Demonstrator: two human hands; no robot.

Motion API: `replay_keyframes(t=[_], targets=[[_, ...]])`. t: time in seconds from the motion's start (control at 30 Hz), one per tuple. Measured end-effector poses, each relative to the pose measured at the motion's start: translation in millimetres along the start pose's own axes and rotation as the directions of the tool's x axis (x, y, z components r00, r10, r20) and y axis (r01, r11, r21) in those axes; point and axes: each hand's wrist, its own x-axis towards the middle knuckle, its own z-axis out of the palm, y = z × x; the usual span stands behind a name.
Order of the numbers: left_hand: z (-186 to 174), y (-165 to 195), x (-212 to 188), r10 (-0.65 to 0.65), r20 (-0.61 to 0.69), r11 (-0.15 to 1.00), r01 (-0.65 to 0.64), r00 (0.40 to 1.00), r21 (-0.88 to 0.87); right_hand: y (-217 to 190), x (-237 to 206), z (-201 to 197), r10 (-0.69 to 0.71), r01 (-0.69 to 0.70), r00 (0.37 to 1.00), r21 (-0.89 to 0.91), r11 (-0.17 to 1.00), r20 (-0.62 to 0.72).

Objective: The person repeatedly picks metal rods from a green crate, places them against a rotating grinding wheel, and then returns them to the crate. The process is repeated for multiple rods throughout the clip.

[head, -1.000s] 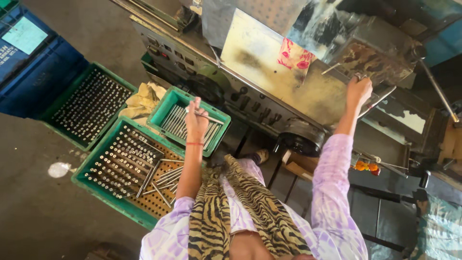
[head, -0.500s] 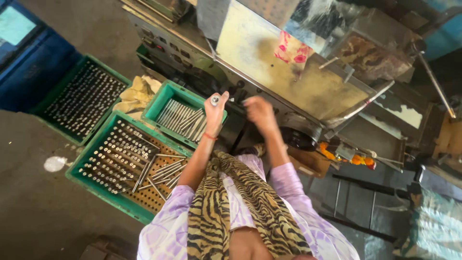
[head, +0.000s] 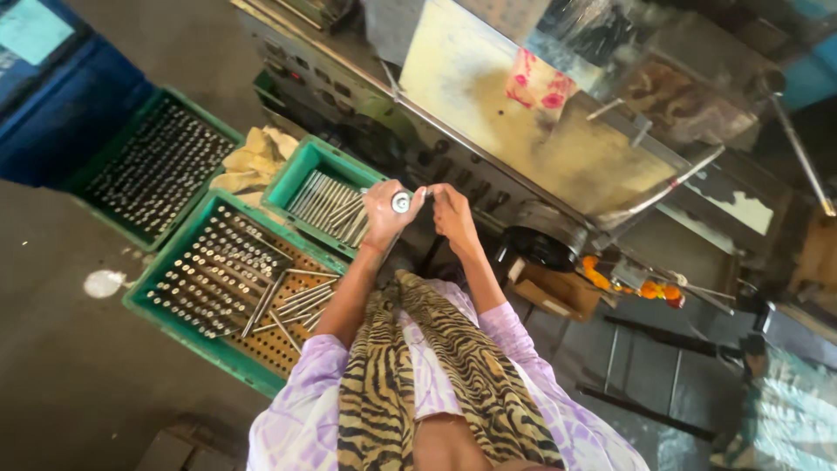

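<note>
My left hand (head: 384, 215) is shut on a shiny metal rod (head: 402, 202), seen end-on as a round silver face. My right hand (head: 451, 215) is right beside it, its fingertips touching the rod's end. Both hands are raised in front of a large grey machine (head: 488, 139). Just left of my left hand stands a small green crate (head: 301, 170) holding several loose metal rods.
A larger green crate (head: 148, 292) at lower left holds rods standing in a perforated board, with a few lying loose. Another green crate (head: 105, 170) and a blue bin (head: 61, 105) stand farther left. Yellowish cloths (head: 253, 157) lie between the crates. Orange items (head: 628, 283) sit at right.
My right hand came down from the machine's upper right and met my left hand. My left hand rose from the small crate with a rod in it.
</note>
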Motion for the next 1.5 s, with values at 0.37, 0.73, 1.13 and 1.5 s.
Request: replay_keyframes(t=[0.37, 0.73, 1.13, 1.5], targets=[[20.8, -12.8, -13.8, -0.472, -0.075, 0.776, 0.374, 0.878, -0.508, 28.7, -0.9, 33.0, -0.305, 0.310, 0.945, 0.025, 0.951, -0.116], [1.0, -70.8, -52.1, -0.324, 0.303, 0.941, 0.273, 0.896, 0.199, 13.5, -2.3, 22.1, -0.365, 0.499, 0.833, 0.279, 0.820, -0.416], [-58.2, -117.2, -82.1, -0.483, 0.500, 0.662, -0.074, 0.719, 0.746, 21.5, -70.2, -51.0, -0.468, 0.501, 0.726, -0.078, 0.862, -0.504], [-147.4, -135.2, -147.1, -0.623, -0.356, 0.404, 0.676, 0.697, 0.617, 55.5, -98.0, -87.5, -0.477, 0.378, 0.735, -0.292, 0.878, -0.482]])
